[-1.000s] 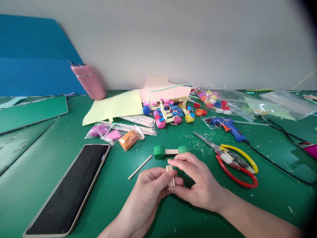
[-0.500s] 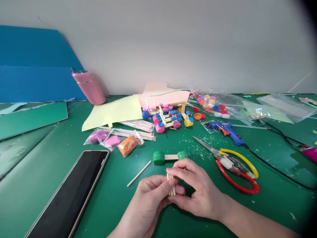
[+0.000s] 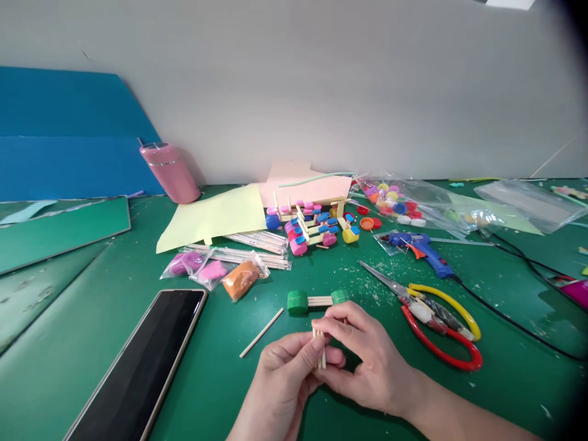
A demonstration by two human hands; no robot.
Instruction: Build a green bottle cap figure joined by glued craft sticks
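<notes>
Several short wooden sticks [image 3: 320, 348] stand side by side in a bundle between my two hands. My left hand [image 3: 289, 370] pinches them with its thumb across the front. The fingers of my right hand [image 3: 367, 352] press on the bundle's top end, with its thumb near the lower end. Just beyond my fingers lies a piece made of green bottle caps [image 3: 297, 302] joined by short sticks [image 3: 319, 301]; my right hand is close to its right cap. One loose wooden stick [image 3: 261, 332] rests on the table left of my hands.
A phone [image 3: 138, 367] lies at left, scissors [image 3: 427, 312] and a blue glue gun [image 3: 420, 250] at right, its cord trailing. Behind are bagged clay [image 3: 243, 278], bagged sticks [image 3: 239, 257], cap-and-stick models [image 3: 312, 226], a bag of caps [image 3: 397, 202] and a pink tumbler [image 3: 169, 174].
The view has tilted up slightly, so everything sits a little lower in the picture. Both hands keep their hold on the stick bundle with almost no shift.
</notes>
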